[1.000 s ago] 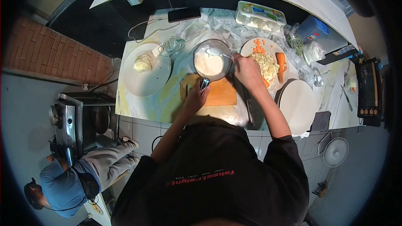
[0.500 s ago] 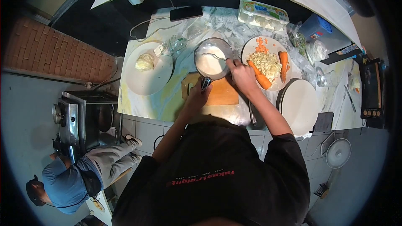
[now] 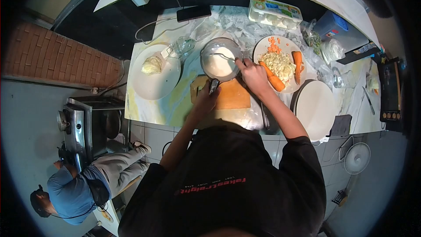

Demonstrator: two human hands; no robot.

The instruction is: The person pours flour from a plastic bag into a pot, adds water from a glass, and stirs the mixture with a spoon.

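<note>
A saucepan [image 3: 205,68] with pale, creamy batter [image 3: 220,65] in it stands at the far edge of a wooden cutting board [image 3: 234,96]. My left hand [image 3: 205,100] is closed round the pan's dark handle [image 3: 214,86]. In my right hand [image 3: 254,77] is a fork [image 3: 223,55], gripped by its handle, its head in the batter; the tines are hard to make out. Just right of that hand, a plate [image 3: 259,49] carries shredded cabbage [image 3: 277,62], chopped carrot pieces [image 3: 274,44] and two larger carrots, one [image 3: 272,78] close to my fingers.
At left a white plate [image 3: 147,90] holds a cabbage chunk [image 3: 151,65]. An egg carton [image 3: 275,14] and a phone [image 3: 194,13] lie along the back. A round pale lid or plate [image 3: 314,112] sits at right. Another person [image 3: 72,191] is at a stove [image 3: 74,127], lower left.
The fork has shifted slightly within the batter, and the pan has moved a little to the left. Both hands keep their grips.
</note>
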